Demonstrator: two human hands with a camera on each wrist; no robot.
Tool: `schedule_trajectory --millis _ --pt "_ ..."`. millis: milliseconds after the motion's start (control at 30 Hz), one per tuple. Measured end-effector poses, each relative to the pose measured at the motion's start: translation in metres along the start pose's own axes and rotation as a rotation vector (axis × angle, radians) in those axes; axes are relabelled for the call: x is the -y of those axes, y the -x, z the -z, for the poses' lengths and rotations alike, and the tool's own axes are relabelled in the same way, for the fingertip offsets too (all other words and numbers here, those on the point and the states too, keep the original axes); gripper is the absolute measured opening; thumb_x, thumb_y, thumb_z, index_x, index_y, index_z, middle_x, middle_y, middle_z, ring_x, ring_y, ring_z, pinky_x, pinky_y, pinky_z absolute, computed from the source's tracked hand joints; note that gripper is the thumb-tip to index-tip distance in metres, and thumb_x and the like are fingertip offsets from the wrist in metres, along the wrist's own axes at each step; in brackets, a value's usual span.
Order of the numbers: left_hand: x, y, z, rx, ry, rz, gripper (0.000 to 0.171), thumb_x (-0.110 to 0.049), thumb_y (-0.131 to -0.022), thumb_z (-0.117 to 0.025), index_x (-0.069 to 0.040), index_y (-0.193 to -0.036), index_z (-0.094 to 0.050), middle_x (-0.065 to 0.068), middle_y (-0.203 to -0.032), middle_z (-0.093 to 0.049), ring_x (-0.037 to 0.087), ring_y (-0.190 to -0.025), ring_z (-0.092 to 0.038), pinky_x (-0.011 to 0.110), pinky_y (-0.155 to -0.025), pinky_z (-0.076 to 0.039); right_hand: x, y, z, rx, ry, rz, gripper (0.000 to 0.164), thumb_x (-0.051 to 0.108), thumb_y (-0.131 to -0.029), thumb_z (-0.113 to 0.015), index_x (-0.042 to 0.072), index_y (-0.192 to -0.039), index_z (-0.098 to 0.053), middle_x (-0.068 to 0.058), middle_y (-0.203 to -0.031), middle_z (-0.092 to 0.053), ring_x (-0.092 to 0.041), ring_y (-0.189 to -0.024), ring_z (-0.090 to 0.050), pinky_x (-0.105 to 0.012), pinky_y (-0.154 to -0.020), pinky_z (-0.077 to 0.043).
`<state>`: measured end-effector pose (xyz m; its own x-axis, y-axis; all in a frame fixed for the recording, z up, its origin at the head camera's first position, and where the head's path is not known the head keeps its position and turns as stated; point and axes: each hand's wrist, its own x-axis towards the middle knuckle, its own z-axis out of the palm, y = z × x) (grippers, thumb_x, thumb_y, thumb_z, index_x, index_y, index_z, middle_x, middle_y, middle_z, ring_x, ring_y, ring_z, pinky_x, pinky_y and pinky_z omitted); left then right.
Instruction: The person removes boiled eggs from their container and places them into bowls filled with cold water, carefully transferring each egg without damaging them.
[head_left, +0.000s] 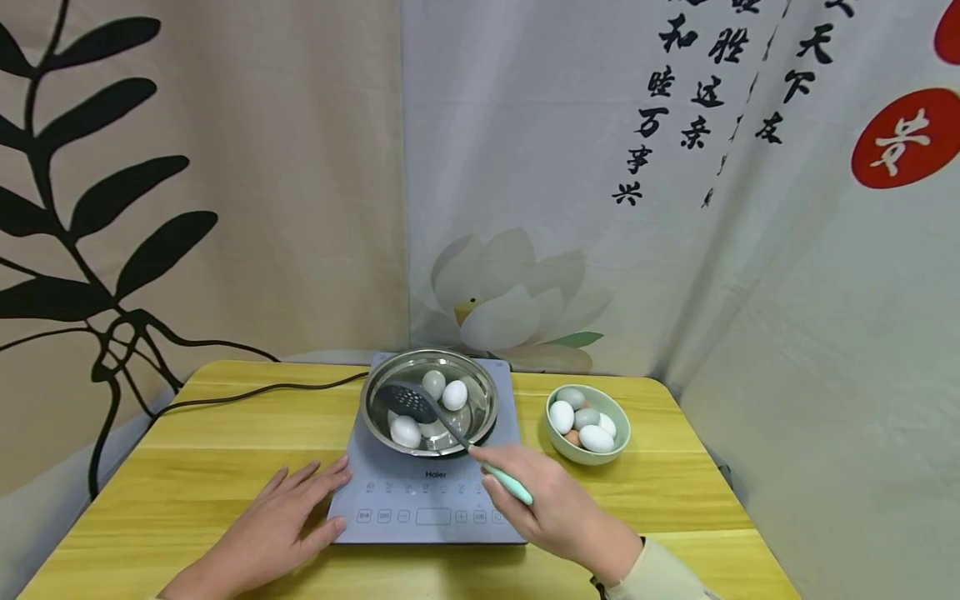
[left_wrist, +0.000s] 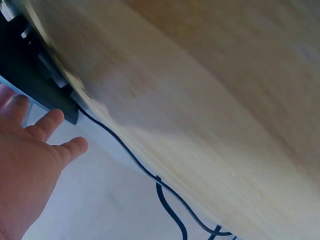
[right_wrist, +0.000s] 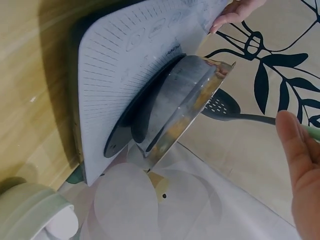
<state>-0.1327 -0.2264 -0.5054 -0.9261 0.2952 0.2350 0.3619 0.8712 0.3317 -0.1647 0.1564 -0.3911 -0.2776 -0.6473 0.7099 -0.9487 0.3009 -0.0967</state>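
Note:
My right hand (head_left: 551, 504) grips the mint-green handle of a dark slotted spoon (head_left: 408, 402). The spoon's head hangs over the left side of a steel pot (head_left: 491, 408), tilted across its opening. Inside the pot lie several eggs, among them a white egg (head_left: 454, 395) and a greyish egg (head_left: 433, 383). The pot stands on a pale induction cooker (head_left: 435, 500). At the cooker's left edge rests my left hand (head_left: 281, 521), its fingers spread and extended. In the right wrist view, the slotted spoon (right_wrist: 222, 105) shows beyond the pot's rim.
A light green bowl (head_left: 585, 454) heaped with white, greyish and brown eggs stands right of the cooker. A black cord (head_left: 277, 387) runs from the cooker over the wooden table (head_left: 247, 433) to the left. Curtains with printed plants and writing hang behind.

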Motion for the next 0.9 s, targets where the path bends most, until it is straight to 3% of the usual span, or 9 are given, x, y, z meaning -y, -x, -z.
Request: schedule_trajectory --millis 200,400,500,667,900 --pt "0.001 0.000 0.000 0.002 -0.002 -0.002 0.061 -0.060 -0.101 -0.066 -0.025 -0.150 -0.063 -0.006 -0.165 -0.053 0.044 -0.145 -0.056 0.074 -0.117 -0.036 0.001 0.011 0.002 -0.006 -0.073 -0.062 0.030 0.016 -0.111 -0.057 0.002 -0.136 -0.068 -0.008 -0.119 -0.079 -0.018 -0.103 -0.078 -0.026 -0.096 -0.063" --pt "0.000 0.001 -0.001 0.001 -0.005 -0.001 0.061 -0.061 -0.101 -0.065 -0.026 -0.151 -0.063 -0.007 -0.165 -0.052 0.043 -0.145 -0.056 0.074 -0.117 -0.037 0.000 0.017 0.004 -0.031 -0.258 -0.131 0.036 -0.008 -0.100 -0.063 -0.004 -0.135 -0.067 -0.014 -0.114 -0.080 -0.021 -0.095 -0.080 -0.021 -0.089 -0.064" --pt "0.000 0.000 -0.001 0.002 -0.008 -0.002 0.061 -0.062 -0.101 -0.064 -0.026 -0.151 -0.063 -0.007 -0.165 -0.052 0.043 -0.144 -0.056 0.074 -0.117 -0.037 -0.002 0.021 0.005 -0.054 -0.349 -0.220 0.039 -0.015 -0.097 -0.060 -0.006 -0.133 -0.067 -0.016 -0.110 -0.081 -0.020 -0.091 -0.080 -0.021 -0.083 -0.065" --pt "0.000 0.000 -0.001 0.005 -0.015 0.001 0.062 -0.063 -0.101 -0.064 -0.026 -0.151 -0.063 -0.007 -0.165 -0.052 0.043 -0.144 -0.057 0.074 -0.117 -0.037 -0.005 0.025 0.006 -0.094 -0.522 -0.380 0.034 -0.015 -0.103 -0.051 -0.010 -0.133 -0.066 -0.022 -0.107 -0.078 -0.024 -0.089 -0.080 -0.033 -0.080 -0.068" --pt "0.000 0.000 -0.002 0.005 -0.008 0.005 0.061 -0.062 -0.101 -0.065 -0.025 -0.150 -0.064 -0.007 -0.164 -0.053 0.043 -0.143 -0.057 0.074 -0.116 -0.038 -0.013 0.027 0.008 -0.168 -0.729 -0.600 0.030 -0.004 -0.110 -0.047 -0.018 -0.134 -0.060 -0.026 -0.106 -0.077 -0.018 -0.093 -0.080 -0.043 -0.080 -0.069"
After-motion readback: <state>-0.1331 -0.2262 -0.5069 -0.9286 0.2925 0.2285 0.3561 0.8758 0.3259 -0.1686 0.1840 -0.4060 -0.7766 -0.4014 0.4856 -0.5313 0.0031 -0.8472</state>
